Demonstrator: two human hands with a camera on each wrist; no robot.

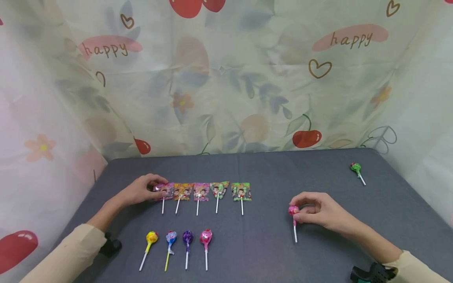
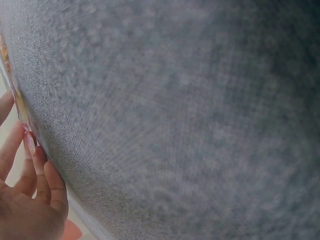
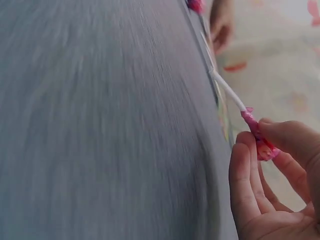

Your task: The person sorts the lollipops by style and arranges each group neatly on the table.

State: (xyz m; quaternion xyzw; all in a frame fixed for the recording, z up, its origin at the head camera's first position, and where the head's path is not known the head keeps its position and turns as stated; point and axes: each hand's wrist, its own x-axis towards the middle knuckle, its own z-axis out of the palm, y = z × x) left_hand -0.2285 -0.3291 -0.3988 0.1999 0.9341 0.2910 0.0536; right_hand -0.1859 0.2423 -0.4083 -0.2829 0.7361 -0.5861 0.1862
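Observation:
My left hand [image 1: 140, 190] is at the left end of a row of flat-packet lollipops and pinches the edge of the purple-pink one [image 1: 169, 191]. In the left wrist view, its fingertips meet the packet's pink edge [image 2: 31, 142]. My right hand [image 1: 323, 212] holds a pink round-headed lollipop [image 1: 293, 210] by its wrapped head between thumb and fingers. The white stick [image 3: 229, 90] points away from the palm in the right wrist view. Beside the left packet lie an orange packet lollipop [image 1: 183, 191], a pink one [image 1: 201, 192] and two green ones.
Nearer the front lie yellow [image 1: 151, 237], blue [image 1: 171, 237], purple [image 1: 188, 236] and pink [image 1: 205, 236] round lollipops in a row. A green lollipop [image 1: 355, 168] rests at the back right of the grey table [image 1: 262, 243]. Patterned curtains [image 1: 226, 98] hang behind.

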